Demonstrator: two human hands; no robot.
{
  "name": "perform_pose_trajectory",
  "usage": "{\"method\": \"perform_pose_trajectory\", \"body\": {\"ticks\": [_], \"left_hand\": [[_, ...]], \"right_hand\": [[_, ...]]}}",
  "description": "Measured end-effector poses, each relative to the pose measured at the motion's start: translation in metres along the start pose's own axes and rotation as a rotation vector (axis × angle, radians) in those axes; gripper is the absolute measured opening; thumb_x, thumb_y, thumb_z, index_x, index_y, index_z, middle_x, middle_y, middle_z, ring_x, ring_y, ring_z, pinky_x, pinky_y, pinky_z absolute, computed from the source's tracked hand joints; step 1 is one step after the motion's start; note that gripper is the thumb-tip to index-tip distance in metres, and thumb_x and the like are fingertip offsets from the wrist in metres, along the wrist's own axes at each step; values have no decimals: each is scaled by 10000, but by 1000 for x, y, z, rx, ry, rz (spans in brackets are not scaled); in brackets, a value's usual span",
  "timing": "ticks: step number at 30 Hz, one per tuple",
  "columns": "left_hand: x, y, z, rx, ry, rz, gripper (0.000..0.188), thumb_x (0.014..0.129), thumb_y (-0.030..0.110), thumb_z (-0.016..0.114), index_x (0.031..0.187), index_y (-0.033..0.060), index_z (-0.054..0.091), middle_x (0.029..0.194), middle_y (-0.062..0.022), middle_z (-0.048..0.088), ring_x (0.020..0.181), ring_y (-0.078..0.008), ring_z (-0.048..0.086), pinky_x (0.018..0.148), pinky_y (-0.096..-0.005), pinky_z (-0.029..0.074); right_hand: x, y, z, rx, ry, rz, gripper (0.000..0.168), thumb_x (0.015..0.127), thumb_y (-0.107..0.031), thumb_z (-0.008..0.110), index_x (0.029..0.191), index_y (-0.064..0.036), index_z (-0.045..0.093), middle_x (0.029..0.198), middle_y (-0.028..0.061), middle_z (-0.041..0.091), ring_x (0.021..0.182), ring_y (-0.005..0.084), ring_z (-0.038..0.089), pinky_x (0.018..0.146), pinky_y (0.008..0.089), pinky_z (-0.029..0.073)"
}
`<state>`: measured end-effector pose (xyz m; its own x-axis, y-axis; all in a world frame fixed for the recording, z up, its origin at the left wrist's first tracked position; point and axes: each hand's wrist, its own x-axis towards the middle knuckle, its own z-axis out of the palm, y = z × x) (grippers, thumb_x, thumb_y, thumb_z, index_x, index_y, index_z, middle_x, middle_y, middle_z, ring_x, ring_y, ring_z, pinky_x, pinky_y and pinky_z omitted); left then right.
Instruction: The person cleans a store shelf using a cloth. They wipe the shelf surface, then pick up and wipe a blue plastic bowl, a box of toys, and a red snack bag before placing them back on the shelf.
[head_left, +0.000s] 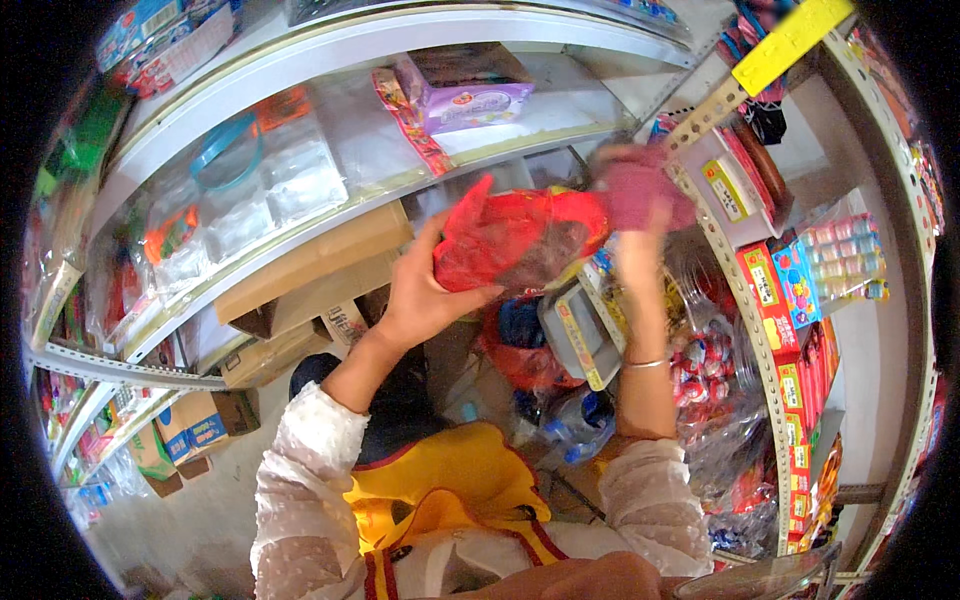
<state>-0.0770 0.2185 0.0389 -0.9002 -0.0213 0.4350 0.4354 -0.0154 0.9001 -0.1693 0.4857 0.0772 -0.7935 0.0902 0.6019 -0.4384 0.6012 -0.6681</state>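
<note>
My left hand (420, 292) grips a crinkled red plastic packet (517, 236) by its left end, thumb along the lower edge. The packet has a brown patch and some yellow on it. A maroon cloth (646, 187) is bunched in my right hand (641, 244), which is blurred and mostly hidden by the cloth. The cloth overlaps the packet's right end; whether they touch is unclear. Below the packet, a grey plastic tray (574, 334) with a yellow label strip leans at a slant.
A shelf ahead carries a purple carton (476, 105) and clear plastic bins (240, 225). Under it sits an open cardboard box (322, 262). A perforated metal shelf upright (757, 330) curves along the right, beside red snack boxes (769, 300). Plastic bottles (577, 427) lie low in front.
</note>
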Motion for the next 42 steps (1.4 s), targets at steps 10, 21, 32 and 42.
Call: {"method": "perform_pose_trajectory", "body": {"ticks": [10,21,32,42], "left_hand": [[-15,3,-12,128,92,98,609,690,74,799,1236,59,531,1194,-82,600,1070,-203,592,945,-345,457],[-3,-2,12,-104,92,-221,649,680,114,828,1235,32,501,1159,-81,596,1082,-172,563,963,-321,430],[-19,14,11,692,-22,-186,578,686,317,778,1168,72,575,1000,-165,661,922,-351,639,788,-415,514],[-17,22,4,519,-50,-2,677,656,323,819,1229,116,523,1024,-157,665,943,-346,653,795,-416,528]], "right_hand": [[-26,-146,55,356,-385,-522,603,648,-233,763,1194,-53,582,1184,130,632,1096,297,597,945,401,442],[-27,-75,32,-83,-201,-387,332,900,-266,468,1131,-104,642,1127,153,641,1114,344,540,1046,467,325],[-28,-139,61,3,-374,-153,608,684,-37,668,1270,-3,511,1074,150,652,1007,279,627,880,354,477],[30,-74,22,1261,-585,291,488,953,-353,516,1288,2,493,1205,196,599,1113,276,572,972,434,453]]}}
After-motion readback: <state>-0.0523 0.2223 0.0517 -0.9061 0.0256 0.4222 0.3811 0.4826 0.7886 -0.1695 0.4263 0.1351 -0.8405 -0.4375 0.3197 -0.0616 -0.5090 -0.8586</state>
